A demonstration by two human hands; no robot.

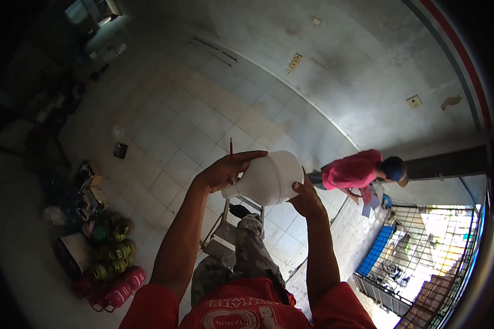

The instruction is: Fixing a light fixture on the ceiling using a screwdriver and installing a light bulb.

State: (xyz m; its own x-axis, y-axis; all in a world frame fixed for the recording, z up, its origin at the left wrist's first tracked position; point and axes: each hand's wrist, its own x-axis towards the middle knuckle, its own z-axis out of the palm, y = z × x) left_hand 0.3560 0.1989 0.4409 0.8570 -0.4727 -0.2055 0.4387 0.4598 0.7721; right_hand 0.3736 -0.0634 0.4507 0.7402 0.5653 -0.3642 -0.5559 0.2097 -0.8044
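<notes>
A large white light bulb (260, 180) is held up in front of my chest, lying on its side. Its narrow neck points left and its wide rounded end right. My left hand (225, 170) grips it near the neck, with the fingers reaching over its top. A thin reddish shaft (231, 146), like a screwdriver's, sticks up from that same hand; its lower part is hidden. On the right, my right hand (308, 198) clasps the wide end, thumb on the near side. Below the bulb, one dark-shod foot (239, 210) rests on a stepladder (219, 229).
Another person in a pink shirt (352, 169) and cap bends at the right by the wall. Green and pink gas cylinders (118, 263) and boxes (88, 178) crowd the left. A small black box (121, 150) lies on the tiled floor. A metal grille (436, 236) stands at the lower right.
</notes>
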